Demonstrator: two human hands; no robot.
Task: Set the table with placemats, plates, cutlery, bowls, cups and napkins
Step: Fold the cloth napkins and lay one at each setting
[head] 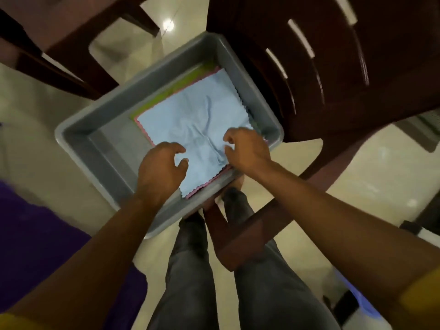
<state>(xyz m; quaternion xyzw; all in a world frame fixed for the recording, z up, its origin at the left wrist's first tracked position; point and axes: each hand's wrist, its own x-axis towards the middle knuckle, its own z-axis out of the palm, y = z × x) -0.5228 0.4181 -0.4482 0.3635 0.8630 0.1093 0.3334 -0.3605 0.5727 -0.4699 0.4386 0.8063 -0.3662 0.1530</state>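
The single head-worn camera looked almost straight down from above, close over a grey tub [100, 148] on the floor. Its wide lens bent the edges, and no second view overlapped it.

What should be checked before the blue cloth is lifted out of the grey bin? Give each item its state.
1. Blue cloth on top of the stack: ok.
2. Left hand over its near edge: ok.
3. Right hand pinching it: cannot tell.
4. Pink cloth beneath, free to stay behind: cannot tell.
5. Grey bin steady on its support: cannot tell.
6. Chair clear of the lift: ok.
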